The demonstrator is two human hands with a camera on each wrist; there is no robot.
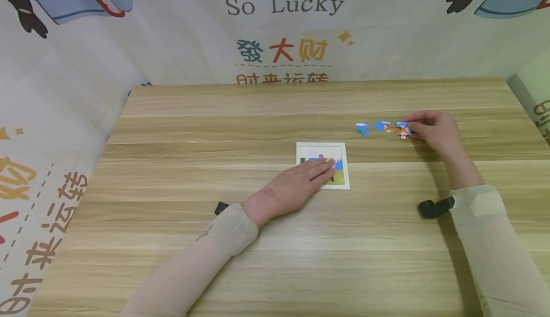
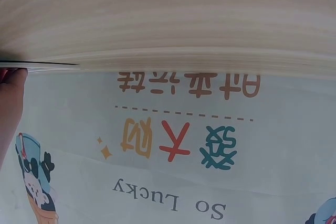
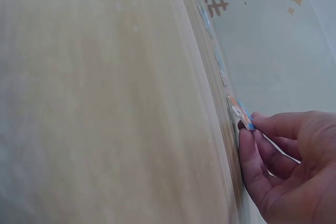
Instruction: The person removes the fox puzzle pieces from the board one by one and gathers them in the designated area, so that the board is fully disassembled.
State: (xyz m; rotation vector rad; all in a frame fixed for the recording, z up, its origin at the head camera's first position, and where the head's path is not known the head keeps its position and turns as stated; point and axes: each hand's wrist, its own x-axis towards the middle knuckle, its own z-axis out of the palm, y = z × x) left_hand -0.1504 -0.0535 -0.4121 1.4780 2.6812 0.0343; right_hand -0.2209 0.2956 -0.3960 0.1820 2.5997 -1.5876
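A white-framed jigsaw puzzle (image 1: pixel 342 182), partly filled with blue and green picture pieces, lies on the table near its middle. My left hand (image 1: pixel 293 186) rests flat across it with straight fingers and covers much of the picture. At the left edge of the left wrist view, only part of that hand (image 2: pixel 10 98) shows. To the right, my right hand (image 1: pixel 440 131) pinches a puzzle piece (image 1: pixel 402 131) with an orange fox on blue. In the right wrist view, thumb and fingers grip the piece (image 3: pixel 241 114), which is tilted up at one edge.
Two more puzzle pieces lie in a row left of the right hand: a blue-and-green one (image 1: pixel 362 129) and a blue one with orange (image 1: pixel 382 126). The wooden table (image 1: pixel 215 126) ends at a printed white cloth (image 1: pixel 180 45) behind it.
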